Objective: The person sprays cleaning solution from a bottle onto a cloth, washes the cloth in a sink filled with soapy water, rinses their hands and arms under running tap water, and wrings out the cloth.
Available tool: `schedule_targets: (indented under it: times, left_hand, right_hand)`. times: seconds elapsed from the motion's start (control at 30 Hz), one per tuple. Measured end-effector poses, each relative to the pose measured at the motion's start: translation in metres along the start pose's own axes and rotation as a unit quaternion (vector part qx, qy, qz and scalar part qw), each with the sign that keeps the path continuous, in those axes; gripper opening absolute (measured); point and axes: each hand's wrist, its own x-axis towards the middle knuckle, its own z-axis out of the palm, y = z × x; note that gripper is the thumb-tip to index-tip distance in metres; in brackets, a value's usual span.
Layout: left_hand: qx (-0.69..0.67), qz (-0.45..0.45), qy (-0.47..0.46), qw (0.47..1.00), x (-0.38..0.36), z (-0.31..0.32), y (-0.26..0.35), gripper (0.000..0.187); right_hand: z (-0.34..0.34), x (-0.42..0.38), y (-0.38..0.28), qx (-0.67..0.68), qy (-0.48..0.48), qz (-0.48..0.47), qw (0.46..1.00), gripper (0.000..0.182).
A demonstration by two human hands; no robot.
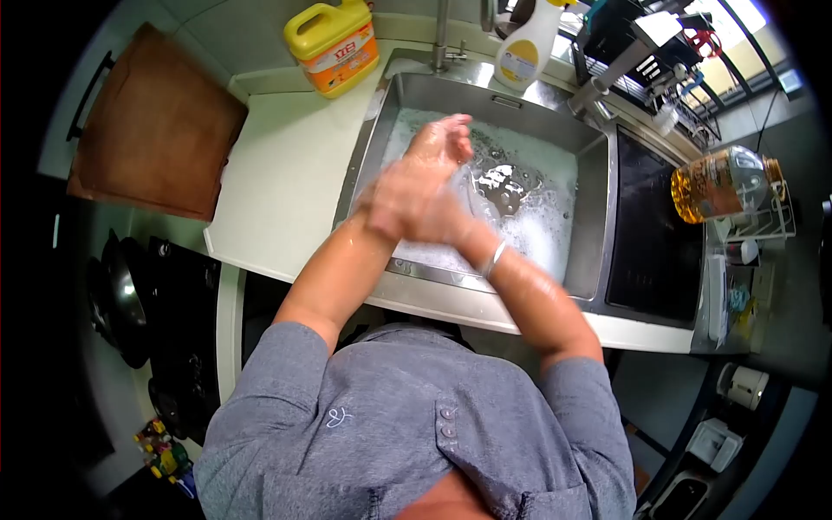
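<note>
Both my hands are wet and held above the steel sink, which holds cloudy, soapy water with white foam. My left hand extends over the water, its fingers loosely curled and apart from any object. Wrapped across my left wrist is my right hand, smeared by motion, with its fingers partly hidden. A pale bracelet circles my right wrist. Beneath the hands, something whitish in the water is too blurred to name.
A yellow detergent jug stands at the back left, beside the faucet. Behind the sink is a white spray bottle. An oil bottle sits to the right. A wooden cutting board leans at the left.
</note>
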Motion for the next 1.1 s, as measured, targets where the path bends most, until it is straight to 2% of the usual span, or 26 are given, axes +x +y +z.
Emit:
schedule_targets:
  times: [0.03, 0.1, 0.17, 0.2, 0.27, 0.33, 0.37, 0.4, 0.43, 0.47, 0.5, 0.53, 0.57, 0.63, 0.67, 0.7, 0.73, 0.77, 0.8, 0.83, 0.87, 0.9, 0.93, 0.97, 1.03, 1.1]
  left_hand:
    - [0.110, 0.013, 0.015, 0.994, -0.020, 0.032, -0.010, 0.016]
    - [-0.030, -0.031, -0.126, 0.991, -0.031, 0.054, -0.026, 0.051]
    - [-0.010, -0.021, -0.148, 0.989, -0.021, 0.050, -0.027, 0.064]
    - [0.008, -0.002, -0.209, 0.978, -0.019, 0.049, -0.021, 0.068]
    - [-0.038, 0.095, -0.267, 0.958, -0.018, 0.031, -0.015, 0.078]
    - [-0.101, 0.074, -0.279, 0.952, -0.017, 0.021, -0.019, 0.073]
    - [-0.095, 0.008, -0.271, 0.958, -0.016, 0.016, -0.015, 0.068]
    - [-0.235, -0.136, -0.294, 0.917, 0.005, -0.020, -0.031, 0.066]
    - [-0.180, -0.098, -0.262, 0.943, 0.000, -0.006, -0.049, 0.068]
    - [-0.120, -0.064, -0.225, 0.965, -0.005, 0.009, -0.068, 0.069]
    - [-0.086, -0.054, -0.149, 0.984, -0.026, 0.037, -0.080, 0.069]
    - [-0.043, -0.057, -0.123, 0.990, -0.037, 0.055, -0.090, 0.066]
    - [-0.001, -0.059, -0.097, 0.993, -0.046, 0.070, -0.100, 0.064]
    - [0.070, -0.062, -0.061, 0.994, -0.061, 0.078, -0.113, 0.063]
    - [0.098, -0.059, -0.054, 0.992, -0.066, 0.079, -0.115, 0.063]
    - [0.126, -0.054, -0.048, 0.989, -0.067, 0.079, -0.113, 0.063]
    - [0.163, -0.035, -0.118, 0.979, -0.049, 0.063, -0.107, 0.061]
    - [0.164, -0.026, -0.147, 0.975, -0.028, 0.052, -0.084, 0.054]
    - [0.040, 0.129, -0.134, 0.982, -0.029, 0.067, -0.072, 0.039]
    - [-0.021, 0.110, -0.160, 0.981, -0.008, 0.045, -0.051, 0.031]
    - [-0.124, 0.208, -0.085, 0.967, -0.009, 0.049, -0.050, 0.027]
    - [-0.124, 0.217, -0.078, 0.965, -0.007, 0.047, -0.042, 0.042]
    - [-0.188, 0.099, -0.133, 0.968, -0.008, 0.042, -0.042, 0.049]
    - [-0.247, -0.022, -0.183, 0.951, -0.018, 0.043, -0.047, 0.056]
    - [-0.024, 0.004, -0.148, 0.989, -0.022, 0.032, -0.075, 0.065]
    - [0.107, 0.020, -0.016, 0.994, -0.054, 0.068, -0.105, 0.053]
  right_hand:
    - [-0.004, -0.004, 0.036, -0.056, -0.054, 0.041, 0.996, 0.022]
    - [0.006, -0.011, 0.052, -0.086, -0.029, 0.165, 0.982, 0.026]
    - [0.018, -0.008, 0.063, -0.118, 0.004, 0.282, 0.952, 0.031]
    - [0.017, -0.002, 0.067, -0.134, 0.023, 0.335, 0.932, 0.034]
    - [0.019, 0.006, 0.045, -0.051, 0.131, 0.351, 0.926, 0.038]
    - [0.016, 0.010, 0.023, 0.105, 0.209, 0.313, 0.921, 0.041]
    - [0.027, -0.002, 0.043, 0.253, 0.204, 0.358, 0.875, 0.040]
    - [0.020, -0.001, 0.070, 0.255, 0.168, 0.360, 0.882, 0.041]
    - [0.013, -0.001, 0.097, 0.256, 0.131, 0.361, 0.887, 0.043]
    - [0.010, 0.005, 0.122, 0.421, 0.245, 0.414, 0.769, 0.041]
    - [0.009, 0.008, 0.140, 0.564, 0.347, 0.441, 0.607, 0.039]
    - [0.004, 0.007, 0.150, 0.594, 0.474, 0.423, 0.494, 0.025]
    - [0.006, 0.002, 0.179, 0.662, 0.548, 0.376, 0.348, 0.014]
    - [-0.016, -0.008, 0.193, 0.637, 0.684, 0.324, 0.145, 0.009]
    - [-0.010, -0.018, 0.198, 0.611, 0.718, 0.310, 0.118, 0.014]
    - [-0.004, -0.023, 0.194, 0.655, 0.691, 0.301, 0.061, 0.023]
    - [0.006, -0.026, 0.187, 0.679, 0.669, 0.299, 0.040, 0.022]
    - [0.019, -0.024, 0.170, 0.695, 0.652, 0.299, 0.053, 0.022]
    - [0.028, -0.022, 0.150, 0.706, 0.636, 0.302, 0.081, 0.022]
    - [0.036, -0.017, 0.130, 0.713, 0.617, 0.312, 0.118, 0.022]
    - [0.041, -0.012, 0.114, 0.710, 0.602, 0.328, 0.160, 0.023]
    - [0.044, -0.008, 0.102, 0.703, 0.586, 0.346, 0.209, 0.024]
    - [0.040, -0.006, 0.099, 0.690, 0.568, 0.367, 0.259, 0.025]
    - [0.034, -0.004, 0.105, 0.662, 0.551, 0.392, 0.324, 0.026]
    - [0.029, -0.004, 0.137, 0.527, 0.498, 0.467, 0.505, 0.029]
    - [0.021, -0.009, 0.167, 0.242, 0.356, 0.545, 0.720, 0.032]
